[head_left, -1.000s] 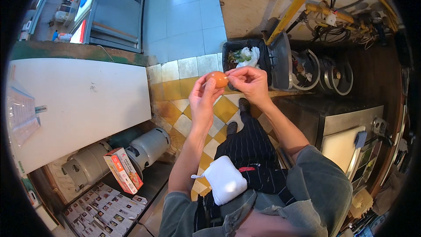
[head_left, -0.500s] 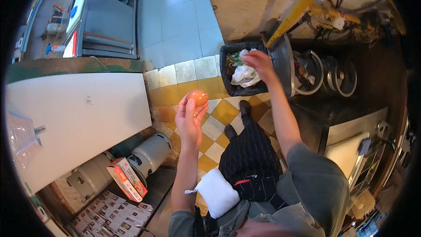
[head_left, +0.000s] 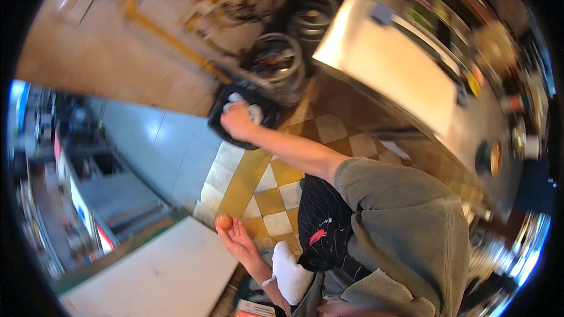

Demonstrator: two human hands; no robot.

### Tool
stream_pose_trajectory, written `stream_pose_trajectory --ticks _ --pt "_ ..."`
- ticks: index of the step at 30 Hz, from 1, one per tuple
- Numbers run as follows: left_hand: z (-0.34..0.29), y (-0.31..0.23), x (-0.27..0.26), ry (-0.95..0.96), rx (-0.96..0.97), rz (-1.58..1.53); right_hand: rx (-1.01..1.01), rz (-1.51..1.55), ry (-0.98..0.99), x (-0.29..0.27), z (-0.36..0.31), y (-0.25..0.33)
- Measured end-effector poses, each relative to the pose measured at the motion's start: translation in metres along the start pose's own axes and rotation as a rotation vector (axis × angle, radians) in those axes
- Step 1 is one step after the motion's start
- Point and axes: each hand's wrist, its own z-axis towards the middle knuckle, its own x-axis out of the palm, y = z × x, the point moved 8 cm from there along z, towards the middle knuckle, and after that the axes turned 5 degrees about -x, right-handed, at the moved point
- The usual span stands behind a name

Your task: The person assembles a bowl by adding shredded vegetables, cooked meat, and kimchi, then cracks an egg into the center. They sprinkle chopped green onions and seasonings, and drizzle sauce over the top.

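Right hand out over the bin, at the middle of the view, touching the crumpled paper inside the bin. Bin down on the tiled floor, with round metal rings just behind it and pipes farther back and to the left. Big metal counter off to the right of the bin. Left hand low down, well apart from the right hand, with a small round egg on its fingertips. Flat board just to the left of the left hand. Folded cloth tucked at the waist, to the right of the left hand.
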Motion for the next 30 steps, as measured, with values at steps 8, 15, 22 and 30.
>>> stream_pose_trajectory --ticks 8,15,22,30 --pt "-0.027 0.097 -0.059 0.033 -0.337 0.127 -0.031 0.577 -0.224 -0.083 -0.328 -0.039" --pt "-0.07 0.123 0.095 0.355 -0.255 0.237 0.517 0.362 -0.67 -0.241 -0.447 -0.22" --pt "-0.137 0.162 0.2 0.377 -0.105 0.353 0.208 0.378 -0.913 -0.368 -0.398 -0.3" --pt "-0.201 0.231 0.237 0.347 -0.205 0.354 0.84 -0.14 -0.806 -0.316 -0.625 -0.427"
